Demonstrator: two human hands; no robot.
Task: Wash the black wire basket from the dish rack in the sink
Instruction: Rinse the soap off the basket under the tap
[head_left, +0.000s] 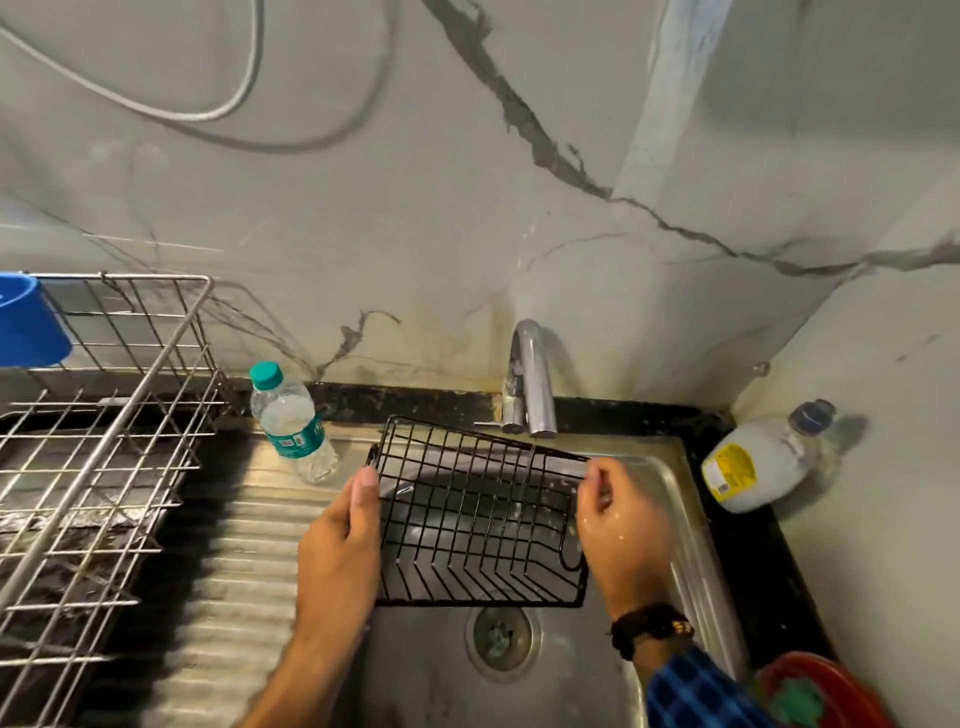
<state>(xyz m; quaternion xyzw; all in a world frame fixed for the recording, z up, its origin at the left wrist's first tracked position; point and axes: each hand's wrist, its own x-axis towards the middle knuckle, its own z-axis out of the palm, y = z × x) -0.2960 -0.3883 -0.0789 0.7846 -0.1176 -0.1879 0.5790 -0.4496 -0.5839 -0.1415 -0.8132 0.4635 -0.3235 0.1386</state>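
Observation:
The black wire basket hangs over the steel sink, tilted, just below the chrome tap. A thin stream of water falls from the tap onto its far right part. My left hand grips the basket's left side, thumb on the rim. My right hand, wet, holds the right side, fingers pinching the top right corner. The metal dish rack stands on the left, on the counter.
A clear water bottle with a teal cap stands on the ribbed drainboard behind my left hand. A white jug lies right of the sink. A blue bowl sits on the rack. A red tub is at the bottom right. The drain lies below the basket.

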